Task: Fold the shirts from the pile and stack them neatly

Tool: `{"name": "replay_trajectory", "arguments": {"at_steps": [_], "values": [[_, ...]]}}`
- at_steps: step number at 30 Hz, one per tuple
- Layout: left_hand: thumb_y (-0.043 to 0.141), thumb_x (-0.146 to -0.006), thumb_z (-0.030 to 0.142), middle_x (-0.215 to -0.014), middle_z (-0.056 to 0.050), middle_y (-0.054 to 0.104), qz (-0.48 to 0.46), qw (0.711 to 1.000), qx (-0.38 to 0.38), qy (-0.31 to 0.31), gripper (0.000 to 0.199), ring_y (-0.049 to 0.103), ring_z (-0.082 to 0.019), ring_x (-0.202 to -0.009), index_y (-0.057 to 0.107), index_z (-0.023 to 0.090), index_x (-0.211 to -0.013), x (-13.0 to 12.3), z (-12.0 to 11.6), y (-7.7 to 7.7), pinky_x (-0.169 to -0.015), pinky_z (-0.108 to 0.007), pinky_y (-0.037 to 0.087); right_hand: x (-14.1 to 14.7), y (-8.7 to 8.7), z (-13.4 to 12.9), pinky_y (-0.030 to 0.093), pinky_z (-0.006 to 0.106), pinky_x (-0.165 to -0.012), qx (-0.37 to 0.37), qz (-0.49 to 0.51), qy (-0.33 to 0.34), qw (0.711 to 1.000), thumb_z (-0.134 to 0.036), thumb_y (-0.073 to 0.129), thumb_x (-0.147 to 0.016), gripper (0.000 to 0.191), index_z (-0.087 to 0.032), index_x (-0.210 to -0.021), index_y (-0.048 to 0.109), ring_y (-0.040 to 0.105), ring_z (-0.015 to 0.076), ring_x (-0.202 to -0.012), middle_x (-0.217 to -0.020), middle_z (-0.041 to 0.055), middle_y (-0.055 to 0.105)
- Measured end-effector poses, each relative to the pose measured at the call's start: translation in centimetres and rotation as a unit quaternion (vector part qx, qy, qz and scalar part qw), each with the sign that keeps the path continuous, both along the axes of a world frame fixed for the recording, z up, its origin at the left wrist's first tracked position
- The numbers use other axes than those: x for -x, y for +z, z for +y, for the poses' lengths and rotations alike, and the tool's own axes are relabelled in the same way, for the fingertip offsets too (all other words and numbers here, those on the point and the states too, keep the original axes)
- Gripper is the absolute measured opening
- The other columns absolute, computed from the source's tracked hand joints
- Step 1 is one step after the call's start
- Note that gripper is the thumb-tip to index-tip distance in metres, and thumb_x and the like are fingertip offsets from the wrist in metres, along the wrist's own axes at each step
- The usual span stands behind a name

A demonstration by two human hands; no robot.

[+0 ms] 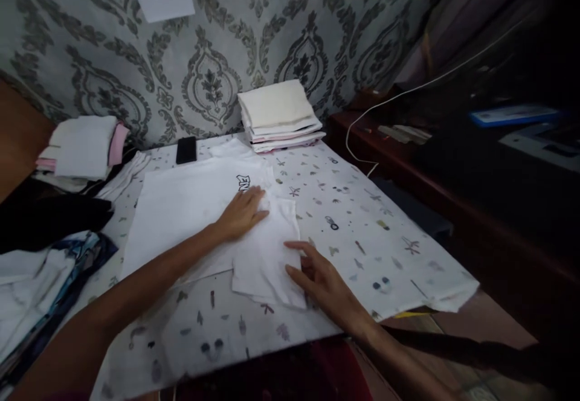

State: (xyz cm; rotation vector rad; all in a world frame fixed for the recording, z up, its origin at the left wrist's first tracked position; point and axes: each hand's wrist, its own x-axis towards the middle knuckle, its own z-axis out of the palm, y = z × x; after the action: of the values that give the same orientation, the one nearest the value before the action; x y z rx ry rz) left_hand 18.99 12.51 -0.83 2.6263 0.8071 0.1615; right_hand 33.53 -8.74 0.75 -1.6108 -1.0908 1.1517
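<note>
A white T-shirt (181, 208) with a small black print near its collar lies spread on the patterned cloth (380, 250) that covers the table. My left hand (242, 212) rests flat on the shirt beside the print, fingers stretched out. At the near sleeve, my right hand (319, 277) is at the edge of the fabric with its thumb and fingers apart. Whether its fingertips touch the cloth of the sleeve, I cannot tell.
Folded clothes (281, 108) are stacked at the back by the wall. Another folded pile (84, 147) and loose garments (40, 274) lie at the left. A black phone (186, 150) sits near the back. A white cable (399, 94) hangs over dark furniture (475, 195) at right.
</note>
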Motion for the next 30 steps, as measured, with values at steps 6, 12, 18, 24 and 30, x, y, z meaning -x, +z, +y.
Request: {"name": "replay_trajectory", "arguments": {"at_steps": [6,12,18,24,30], "values": [[0.03,-0.101,0.057,-0.161,-0.012,0.033,-0.026,0.982,0.069,-0.171,0.064,0.023,-0.021,-0.152,0.037,0.018,-0.151,2.7,-8.2,1.9,-0.125,-0.042,0.012,1.5,-1.8,-3.3,0.049,0.031,-0.053,0.133,0.107,0.094,0.981,-0.072,0.061,-0.075,0.052,-0.023,-0.094,0.064,0.06,0.0169,-0.048,-0.057,0.001,0.064],[0.031,-0.1,0.059,-0.163,-0.007,0.031,-0.054,0.967,0.171,-0.179,0.064,0.03,-0.021,-0.149,0.033,0.023,-0.153,5.7,-7.6,3.9,-0.121,-0.038,0.029,-1.6,0.6,-3.0,0.038,0.026,-0.04,0.144,0.008,0.172,0.974,-0.071,0.057,-0.082,0.056,-0.028,-0.116,0.067,0.053,0.015,-0.041,-0.058,0.0012,0.063],[0.026,-0.102,0.05,-0.164,-0.013,0.025,-0.022,0.994,0.042,0.097,0.064,0.022,-0.023,-0.152,0.033,0.012,-0.153,5.9,2.5,1.8,-0.124,-0.039,0.02,0.0,4.2,11.8,0.055,0.038,-0.084,-0.174,-0.258,0.17,0.935,-0.042,0.04,-0.1,0.039,-0.023,-0.119,0.069,0.069,0.0231,-0.093,-0.1,0.009,0.074],[0.031,-0.101,0.041,-0.162,-0.015,0.029,0.046,0.98,-0.07,0.183,0.057,0.022,-0.025,-0.152,0.037,0.012,-0.15,8.5,10.1,0.0,-0.123,-0.045,0.019,3.2,-1.8,26.7,0.034,0.043,-0.116,-0.181,-0.47,0.181,0.845,-0.031,0.044,-0.1,0.047,-0.009,-0.14,0.052,0.04,0.0271,-0.143,-0.151,0.019,0.048],[0.028,-0.101,0.044,-0.16,-0.015,0.034,0.099,0.935,-0.141,0.31,0.059,0.026,-0.025,-0.15,0.039,0.013,-0.149,18.6,14.0,-1.8,-0.12,-0.047,0.026,-2.2,-3.8,28.7,0.03,0.046,-0.118,-0.168,-0.526,0.152,0.82,-0.035,0.045,-0.1,0.049,-0.009,-0.141,0.049,0.036,0.0303,-0.145,-0.152,0.0211,0.044]]}}
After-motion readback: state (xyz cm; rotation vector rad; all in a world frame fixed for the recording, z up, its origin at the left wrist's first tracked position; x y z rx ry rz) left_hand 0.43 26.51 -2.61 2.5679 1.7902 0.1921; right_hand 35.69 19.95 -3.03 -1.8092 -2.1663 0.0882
